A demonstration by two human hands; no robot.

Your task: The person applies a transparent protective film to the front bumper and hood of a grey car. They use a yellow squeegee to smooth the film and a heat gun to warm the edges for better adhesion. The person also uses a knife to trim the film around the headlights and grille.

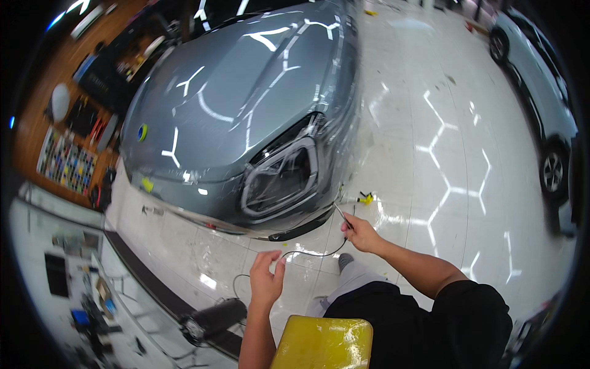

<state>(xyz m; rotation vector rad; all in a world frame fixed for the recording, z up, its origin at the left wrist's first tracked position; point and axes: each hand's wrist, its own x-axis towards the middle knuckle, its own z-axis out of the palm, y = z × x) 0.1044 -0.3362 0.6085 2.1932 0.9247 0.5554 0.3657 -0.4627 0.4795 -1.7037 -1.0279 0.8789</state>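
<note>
My right hand [362, 234] is closed around a slim wand [340, 212] with a silver shaft, its tip up by the car's bumper corner. A thin black cable [319, 254] runs from the wand in a curve to my left hand [267, 280]. My left thumb and fingers are bent loosely round the cable, which comes out again on the far side. In front of me stands a grey car [233, 117] with clear film over its front. The headlight [279, 178] is just beyond my hands. The wand's handle is mostly hidden by my fingers.
A glossy yellow block-like thing [322, 344] is close at the lower edge. A black cylinder [215, 320] lies left of my left arm. A yellow tool [367, 198] is by the bumper corner, and a tape roll [142, 132] on the hood. Another car [534, 80] stands right.
</note>
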